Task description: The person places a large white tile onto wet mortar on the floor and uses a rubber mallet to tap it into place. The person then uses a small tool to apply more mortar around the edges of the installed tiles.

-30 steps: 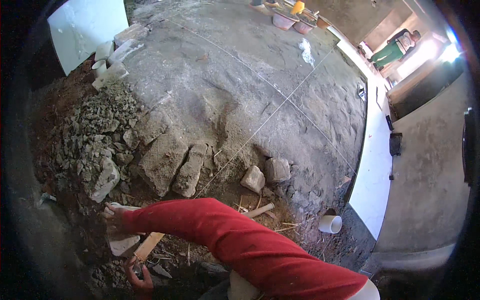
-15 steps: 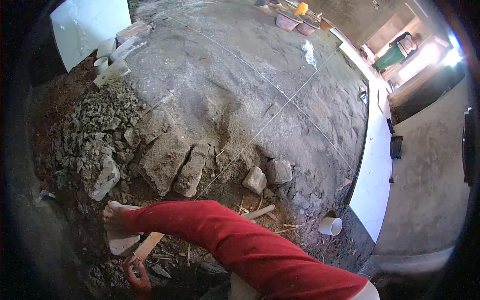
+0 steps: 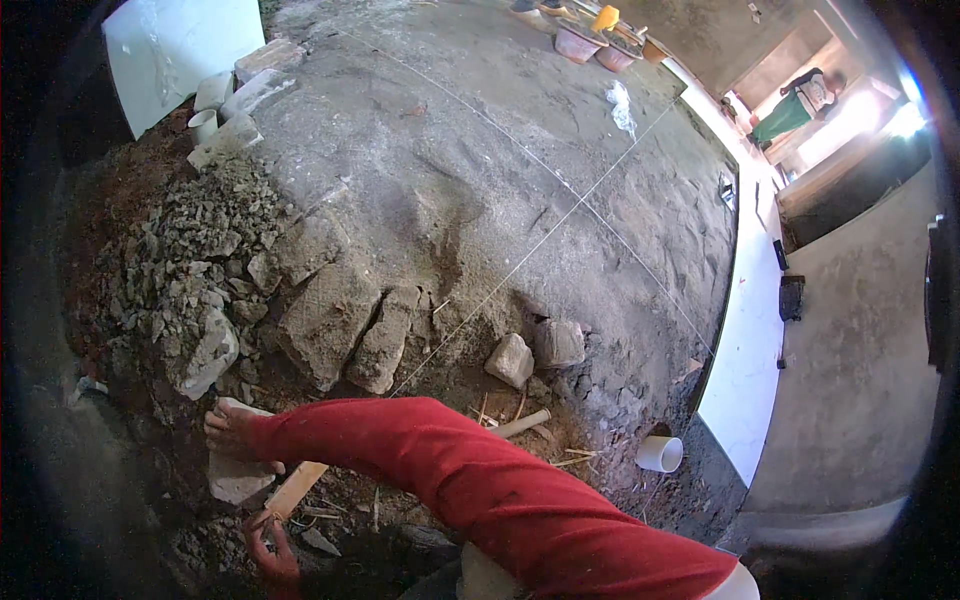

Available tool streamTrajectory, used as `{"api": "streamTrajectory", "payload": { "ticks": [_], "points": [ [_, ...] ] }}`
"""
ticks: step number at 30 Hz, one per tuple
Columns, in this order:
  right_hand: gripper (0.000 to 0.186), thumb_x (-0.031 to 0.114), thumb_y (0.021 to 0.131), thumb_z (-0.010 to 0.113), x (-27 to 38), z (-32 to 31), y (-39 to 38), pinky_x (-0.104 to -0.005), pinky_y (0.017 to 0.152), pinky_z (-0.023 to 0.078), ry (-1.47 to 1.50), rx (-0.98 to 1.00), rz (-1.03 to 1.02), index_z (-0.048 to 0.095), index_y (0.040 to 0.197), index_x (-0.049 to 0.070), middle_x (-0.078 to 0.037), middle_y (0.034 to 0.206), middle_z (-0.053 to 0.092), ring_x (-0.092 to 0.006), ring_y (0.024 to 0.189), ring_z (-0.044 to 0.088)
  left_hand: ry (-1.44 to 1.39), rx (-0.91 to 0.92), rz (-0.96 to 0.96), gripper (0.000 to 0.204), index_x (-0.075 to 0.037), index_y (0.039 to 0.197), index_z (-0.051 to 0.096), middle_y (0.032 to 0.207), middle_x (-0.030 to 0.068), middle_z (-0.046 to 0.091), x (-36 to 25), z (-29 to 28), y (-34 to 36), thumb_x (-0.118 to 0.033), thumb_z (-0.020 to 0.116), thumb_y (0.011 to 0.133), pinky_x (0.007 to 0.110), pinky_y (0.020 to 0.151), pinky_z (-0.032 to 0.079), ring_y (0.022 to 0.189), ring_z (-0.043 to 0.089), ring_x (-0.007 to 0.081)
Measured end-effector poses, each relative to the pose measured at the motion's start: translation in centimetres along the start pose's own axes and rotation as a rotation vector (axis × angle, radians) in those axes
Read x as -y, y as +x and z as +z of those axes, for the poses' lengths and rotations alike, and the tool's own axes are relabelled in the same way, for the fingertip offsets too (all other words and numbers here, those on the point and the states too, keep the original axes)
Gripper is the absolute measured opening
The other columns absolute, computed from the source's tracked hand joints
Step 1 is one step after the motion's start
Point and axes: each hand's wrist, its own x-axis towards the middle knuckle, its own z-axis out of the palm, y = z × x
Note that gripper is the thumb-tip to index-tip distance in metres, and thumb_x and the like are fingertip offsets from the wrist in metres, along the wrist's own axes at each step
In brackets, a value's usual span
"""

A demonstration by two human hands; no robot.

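L hand (image 3: pixel 272 552) pinches wood strip (image 3: pixel 298 489), prob. light/stiff, at its end, best hold; R hand (image 3: pixel 236 430) atop stone (image 3: pixel 238 483), grip unclear.

Flat strip of wood (image 3: pixel 297 489), light tan, straight-edged, lower left of frame. Lies aslant: lower end to the left, held; upper end to the right, running out of sight. Pale stone block (image 3: pixel 236 482), rough-faced, also lower left, just left of the strip. Middle of block covered; lower face shows. Whether strip and block touch, cannot tell.
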Motion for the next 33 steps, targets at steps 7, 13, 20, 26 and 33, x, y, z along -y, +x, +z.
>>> {"api": "streamTrajectory", "payload": {
  "ticks": [7, 13, 20, 26, 33],
  "points": [
    [0.081, 0.050, 0.078, 0.063, -0.3, 1.9, -1.6, -0.0580, 0.110, 0.022, -0.044, 0.017, 0.038, 0.033, 0.148, 0.022, -0.007, 0.157, 0.023, -0.0318, 0.146, 0.015, 0.224, 0.014, -0.024, 0.016, -0.001, 0.107, 0.055, 0.104, 0.0134, 0.055, 3.4, 0.9, 0.0, -0.013, 0.054, 0.097, 0.042, 0.093, 0.042, 0.102, 0.055, 0.0280],
    [0.069, 0.046, 0.082, 0.060, 0.0, 5.7, -1.2, -0.0582, 0.107, 0.026, -0.070, -0.184, 0.062, 0.039, 0.143, 0.020, -0.007, 0.149, 0.034, -0.0305, 0.142, 0.023, 0.315, 0.078, -0.075, 0.016, -0.004, 0.109, 0.056, 0.106, 0.0115, 0.055, -0.1, 1.4, 0.7, -0.014, 0.052, 0.097, 0.043, 0.089, 0.044, 0.102, 0.054, 0.0262],
    [0.091, 0.057, 0.061, 0.076, -0.1, 2.4, -0.8, -0.0588, 0.107, 0.025, -0.037, -0.127, 0.032, 0.043, 0.135, 0.016, -0.004, 0.137, 0.042, -0.0322, 0.137, 0.027, 0.322, 0.026, 0.060, 0.016, -0.004, 0.109, 0.056, 0.104, 0.0122, 0.055, 3.6, -0.1, -0.3, -0.014, 0.054, 0.096, 0.044, 0.090, 0.042, 0.102, 0.053, 0.0285],
    [0.119, 0.063, 0.037, 0.083, -0.4, 5.2, -2.5, -0.0582, 0.107, 0.025, -0.041, -0.185, 0.046, 0.042, 0.137, 0.014, -0.004, 0.140, 0.040, -0.0304, 0.138, 0.027, 0.218, 0.134, 0.103, 0.019, -0.003, 0.109, 0.057, 0.105, 0.0137, 0.056, -0.5, 1.6, 0.5, -0.016, 0.056, 0.095, 0.043, 0.089, 0.043, 0.101, 0.055, 0.0301],
    [0.131, 0.070, 0.047, 0.076, -0.1, 0.2, -1.8, -0.0612, 0.115, 0.011, -0.216, 0.234, -0.094, 0.020, 0.153, 0.017, -0.004, 0.160, 0.014, -0.0305, 0.149, 0.004, 0.178, 0.059, 0.094, 0.020, 0.000, 0.106, 0.057, 0.099, 0.0152, 0.058, -0.6, 1.2, 0.5, -0.015, 0.057, 0.093, 0.043, 0.089, 0.043, 0.096, 0.057, 0.0308]
  ]
}}
